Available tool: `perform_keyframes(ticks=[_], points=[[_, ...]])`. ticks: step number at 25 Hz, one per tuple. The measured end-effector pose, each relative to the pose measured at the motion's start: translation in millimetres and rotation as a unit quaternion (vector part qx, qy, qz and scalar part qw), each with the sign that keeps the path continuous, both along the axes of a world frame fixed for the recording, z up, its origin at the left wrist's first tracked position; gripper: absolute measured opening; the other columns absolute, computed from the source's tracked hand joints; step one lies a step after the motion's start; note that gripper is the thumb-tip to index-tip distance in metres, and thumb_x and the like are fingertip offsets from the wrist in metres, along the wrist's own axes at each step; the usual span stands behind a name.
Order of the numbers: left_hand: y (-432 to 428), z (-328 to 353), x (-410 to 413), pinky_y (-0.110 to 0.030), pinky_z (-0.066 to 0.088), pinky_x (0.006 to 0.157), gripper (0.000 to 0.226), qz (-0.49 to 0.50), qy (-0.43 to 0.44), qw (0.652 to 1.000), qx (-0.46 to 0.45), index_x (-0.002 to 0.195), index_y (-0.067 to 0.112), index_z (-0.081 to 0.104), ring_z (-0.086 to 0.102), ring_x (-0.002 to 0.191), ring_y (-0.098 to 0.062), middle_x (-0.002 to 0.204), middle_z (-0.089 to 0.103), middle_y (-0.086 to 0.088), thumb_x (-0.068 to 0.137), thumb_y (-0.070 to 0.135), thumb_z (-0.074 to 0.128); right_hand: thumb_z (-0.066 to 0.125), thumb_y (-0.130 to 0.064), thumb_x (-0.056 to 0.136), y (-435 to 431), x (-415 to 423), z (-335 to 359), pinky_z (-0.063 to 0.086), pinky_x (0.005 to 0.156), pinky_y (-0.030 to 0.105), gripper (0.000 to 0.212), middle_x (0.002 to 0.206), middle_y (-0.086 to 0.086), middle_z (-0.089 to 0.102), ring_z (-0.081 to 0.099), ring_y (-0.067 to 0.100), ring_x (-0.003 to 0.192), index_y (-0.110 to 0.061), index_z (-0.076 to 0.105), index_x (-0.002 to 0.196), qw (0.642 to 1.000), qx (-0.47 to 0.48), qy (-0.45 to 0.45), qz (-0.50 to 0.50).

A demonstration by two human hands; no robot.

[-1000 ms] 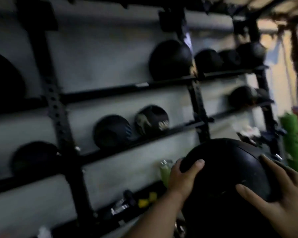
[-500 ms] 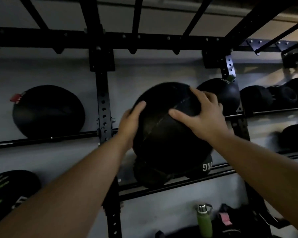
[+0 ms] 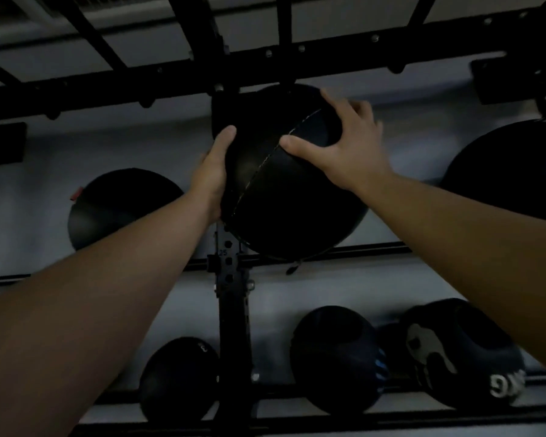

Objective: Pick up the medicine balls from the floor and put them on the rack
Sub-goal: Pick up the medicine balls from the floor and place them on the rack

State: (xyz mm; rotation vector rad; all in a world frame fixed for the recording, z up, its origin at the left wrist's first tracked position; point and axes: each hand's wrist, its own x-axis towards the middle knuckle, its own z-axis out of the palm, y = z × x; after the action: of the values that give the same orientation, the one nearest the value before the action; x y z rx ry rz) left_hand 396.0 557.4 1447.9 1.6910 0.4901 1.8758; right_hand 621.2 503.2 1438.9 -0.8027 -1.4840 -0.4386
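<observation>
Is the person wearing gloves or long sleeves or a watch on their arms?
No. The left hand and right hand are bare, with no gloves and no rings that can be made out. Both forearms are uncovered as far as the picture shows, so no sleeves appear. No watch or band shows on either wrist. The light is dim, so tiny details could be missed.

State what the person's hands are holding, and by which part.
A black medicine ball, gripped between both hands: left hand on its left side, right hand on its upper right.
</observation>
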Motion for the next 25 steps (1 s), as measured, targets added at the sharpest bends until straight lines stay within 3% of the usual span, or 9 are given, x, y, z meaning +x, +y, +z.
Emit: perform_keyframes(ticks=[3,6,8,11,13,16,20,25], points=[[42.3,19.4,-9.0,-0.050,0.053,0.119,0.101,0.007,-0.019,1.000,0.011,0.153,0.015,0.062,0.073,0.130,-0.033,0.143,0.075,-0.015,0.069,0.069,0.078,0.054,-0.102,0.051,58.3,-6.9,28.9,0.031,0.115,0.067,0.121,0.162,0.005,0.028,0.026,0.039,0.147,-0.049,0.029,0.157,1.000,0.015,-0.012,0.003],[105.3,21.9,-6.4,-0.049,0.050,0.121,0.110,0.036,0.018,0.999,0.009,0.156,0.016,0.060,0.070,0.134,-0.034,0.147,0.072,-0.015,0.064,0.075,0.079,0.051,-0.108,0.045,137.0,-0.5,37.9,0.036,0.115,0.060,0.124,0.158,0.008,0.035,0.035,0.040,0.144,-0.048,0.033,0.154,1.000,0.013,-0.016,0.004],[155.8,9.7,-0.7,-0.049,0.043,0.127,0.135,0.117,0.065,0.991,0.009,0.168,0.023,0.043,0.057,0.148,-0.034,0.165,0.056,-0.013,0.053,0.087,0.075,0.052,-0.104,0.054,194.1,8.9,35.5,0.039,0.115,0.052,0.116,0.154,0.012,0.043,0.045,0.040,0.139,-0.045,0.037,0.153,1.000,-0.026,-0.005,-0.007],[223.4,-15.6,11.5,-0.052,0.028,0.134,0.148,0.246,0.186,0.949,0.063,0.175,0.040,0.014,0.028,0.165,-0.031,0.183,0.022,-0.004,0.051,0.102,0.064,0.037,-0.090,0.083,268.6,20.0,46.5,0.039,0.115,0.051,0.088,0.154,0.017,0.045,0.045,0.045,0.138,-0.043,0.034,0.157,0.994,-0.086,0.028,-0.068],[258.0,-27.8,23.0,-0.058,0.025,0.134,0.142,0.274,0.248,0.925,0.091,0.175,0.043,0.002,0.014,0.170,-0.030,0.186,0.008,0.003,0.059,0.107,0.052,0.025,-0.083,0.093,298.8,19.0,48.3,0.036,0.115,0.056,0.079,0.162,0.017,0.036,0.038,0.048,0.142,-0.043,0.026,0.161,0.984,-0.111,-0.004,-0.138],[290.9,-50.9,30.4,-0.062,0.028,0.132,0.114,0.306,0.244,0.909,0.142,0.176,0.039,0.000,0.009,0.171,-0.028,0.187,0.003,0.004,0.086,0.094,0.042,0.012,-0.090,0.083,320.2,6.1,26.1,0.030,0.112,0.065,0.089,0.171,0.010,0.021,0.025,0.047,0.148,-0.047,0.016,0.161,0.974,-0.100,-0.017,-0.200],[302.4,-61.5,22.6,-0.060,0.028,0.133,0.113,0.308,0.206,0.911,0.179,0.177,0.035,0.006,0.012,0.171,-0.028,0.187,0.006,0.001,0.084,0.090,0.039,0.020,-0.097,0.077,317.8,-1.3,17.4,0.028,0.110,0.066,0.096,0.169,0.009,0.022,0.026,0.045,0.147,-0.049,0.018,0.160,0.980,-0.047,-0.030,-0.190],[283.5,-57.2,14.4,-0.056,0.030,0.132,0.111,0.326,0.264,0.898,0.133,0.176,0.037,-0.001,0.015,0.170,-0.030,0.188,0.002,0.002,0.090,0.089,0.045,0.021,-0.100,0.073,306.2,0.6,13.1,0.031,0.114,0.064,0.104,0.171,0.011,0.014,0.023,0.046,0.149,-0.047,0.007,0.162,0.968,-0.074,-0.084,-0.223]])
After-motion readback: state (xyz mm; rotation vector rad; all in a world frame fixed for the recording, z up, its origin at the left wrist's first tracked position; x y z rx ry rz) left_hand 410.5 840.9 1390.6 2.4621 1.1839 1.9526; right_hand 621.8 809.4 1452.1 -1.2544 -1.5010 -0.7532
